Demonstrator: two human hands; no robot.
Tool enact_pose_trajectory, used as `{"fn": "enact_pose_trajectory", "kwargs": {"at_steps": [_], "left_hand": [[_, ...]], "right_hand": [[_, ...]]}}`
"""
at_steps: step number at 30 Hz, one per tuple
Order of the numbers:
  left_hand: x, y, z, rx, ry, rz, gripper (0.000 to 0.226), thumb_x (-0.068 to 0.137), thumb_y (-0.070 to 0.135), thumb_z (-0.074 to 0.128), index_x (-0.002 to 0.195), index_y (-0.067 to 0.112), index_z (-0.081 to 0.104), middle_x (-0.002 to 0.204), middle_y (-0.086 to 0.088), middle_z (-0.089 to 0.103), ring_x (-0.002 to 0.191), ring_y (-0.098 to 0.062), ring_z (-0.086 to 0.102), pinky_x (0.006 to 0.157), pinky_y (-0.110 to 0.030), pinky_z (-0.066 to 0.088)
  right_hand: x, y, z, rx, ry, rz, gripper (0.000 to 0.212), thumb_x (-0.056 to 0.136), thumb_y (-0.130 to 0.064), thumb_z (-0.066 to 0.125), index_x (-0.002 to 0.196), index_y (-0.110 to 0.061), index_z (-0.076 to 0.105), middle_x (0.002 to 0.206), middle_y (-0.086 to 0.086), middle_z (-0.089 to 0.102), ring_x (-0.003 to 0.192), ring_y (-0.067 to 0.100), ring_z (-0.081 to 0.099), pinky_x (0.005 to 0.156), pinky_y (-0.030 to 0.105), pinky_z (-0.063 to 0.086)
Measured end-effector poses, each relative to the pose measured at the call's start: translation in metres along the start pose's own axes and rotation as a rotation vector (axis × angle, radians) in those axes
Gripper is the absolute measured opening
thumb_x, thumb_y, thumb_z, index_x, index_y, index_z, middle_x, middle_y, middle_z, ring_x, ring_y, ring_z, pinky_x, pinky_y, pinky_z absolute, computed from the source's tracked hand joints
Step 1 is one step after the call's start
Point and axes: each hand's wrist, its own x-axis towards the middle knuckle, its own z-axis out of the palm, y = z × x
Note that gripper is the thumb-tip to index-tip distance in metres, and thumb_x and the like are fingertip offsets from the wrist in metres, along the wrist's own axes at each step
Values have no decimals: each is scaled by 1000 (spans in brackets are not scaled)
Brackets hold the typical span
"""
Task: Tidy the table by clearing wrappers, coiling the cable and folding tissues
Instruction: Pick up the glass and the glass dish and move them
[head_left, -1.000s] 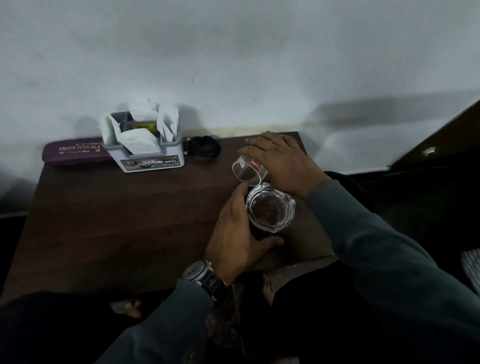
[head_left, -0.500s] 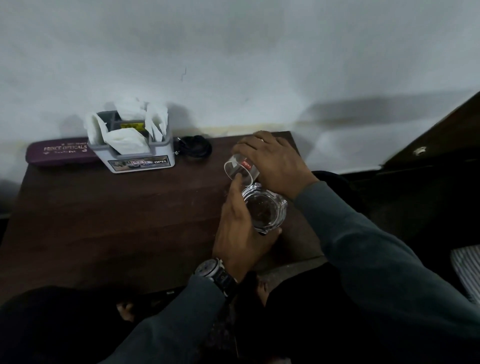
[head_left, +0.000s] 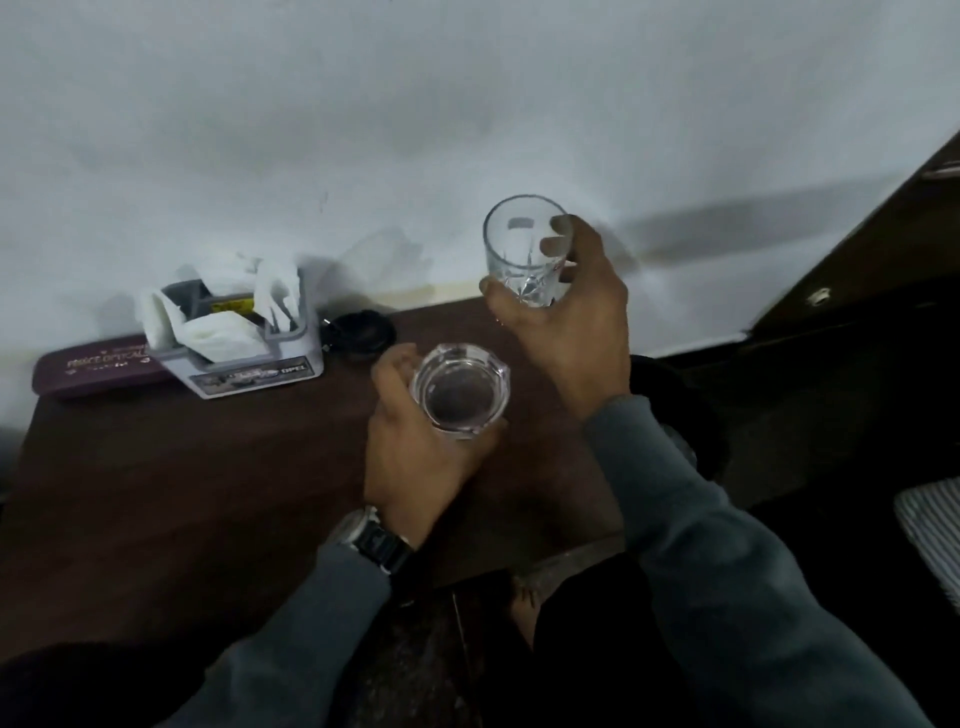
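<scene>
Where the dark wooden bench (head_left: 156, 493) met the white wall, three items stood in a row.

- Item one: a grey tissue holder (head_left: 260, 364), label face toward the viewer. It was stuffed with white tissues (head_left: 221, 332) that stuck up loose and crumpled, one draped over its left wall.
- Item two: a black cable (head_left: 358, 332), coiled into a flat ring on the bench just beside the holder's right end, close to the wall. Which way its ends pointed could not be told.
- Item three: a maroon spectacle case (head_left: 88, 366), long axis running left to right along the wall, its right end behind the holder's left corner.
- Item four: a tall clear tumbler (head_left: 519, 249), long axis near upright, mouth up and tipped toward the viewer. The right hand (head_left: 571, 332) gripped it low on the body, fingers curled round the far side and thumb across the near side, in the air above the bench's far right edge.
- Item five: a thick glass ashtray (head_left: 460, 389), mouth up, apart from the tumbler. The left hand (head_left: 415, 452) held it with fingers wrapped round its left rim.
- Item six: a wristwatch (head_left: 374, 540), on the left wrist.
</scene>
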Motion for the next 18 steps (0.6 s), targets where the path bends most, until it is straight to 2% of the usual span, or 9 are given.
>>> {"fn": "enact_pose_trajectory", "kwargs": {"at_steps": [2, 5, 8, 12, 15, 18], "left_hand": [[20, 4, 5, 4, 9, 18, 105, 53, 43, 99, 135, 22, 35, 125, 5, 68, 104, -12, 70, 85, -19, 53], [50, 10, 16, 26, 11, 53, 104, 56, 45, 97, 137, 18, 37, 124, 1, 67, 103, -15, 69, 80, -12, 48], [74, 12, 27, 35, 10, 65, 105, 59, 46, 96, 140, 16, 36, 124, -3, 66, 103, -18, 68, 82, -20, 50], [91, 5, 43, 36, -12, 22, 102, 61, 42, 95, 140, 16, 36, 116, 2, 63, 96, -14, 65, 80, -19, 47], [95, -8, 53, 43, -39, -6, 104, 58, 36, 96, 139, 17, 34, 122, -3, 64, 104, -20, 68, 84, -23, 52], [95, -17, 57, 37, -33, -28, 105, 57, 34, 96, 139, 17, 34, 129, -5, 63, 109, -22, 66, 87, -23, 49]], "right_hand": [[0, -8, -4, 107, 140, 63, 71, 70, -43, 86, 131, -23, 55, 118, -6, 66, 103, 12, 65, 87, 31, 58], [2, -14, -10, 233, 284, 107, 64, 72, -36, 88, 126, -25, 56, 111, -9, 66, 92, -2, 66, 75, 13, 53], [5, -13, -14, 272, 342, 128, 58, 72, -30, 88, 117, -32, 53, 104, -14, 64, 83, -12, 62, 68, 3, 44], [8, -10, -15, 277, 337, 167, 58, 71, -31, 88, 118, -31, 55, 108, -10, 65, 87, -7, 64, 72, 7, 48], [9, -9, -14, 278, 334, 163, 55, 71, -31, 88, 111, -39, 51, 103, -16, 64, 86, -7, 64, 72, 8, 49], [9, -10, -11, 275, 332, 179, 60, 70, -35, 88, 120, -31, 55, 109, -14, 64, 95, -2, 65, 79, 16, 54]]}}
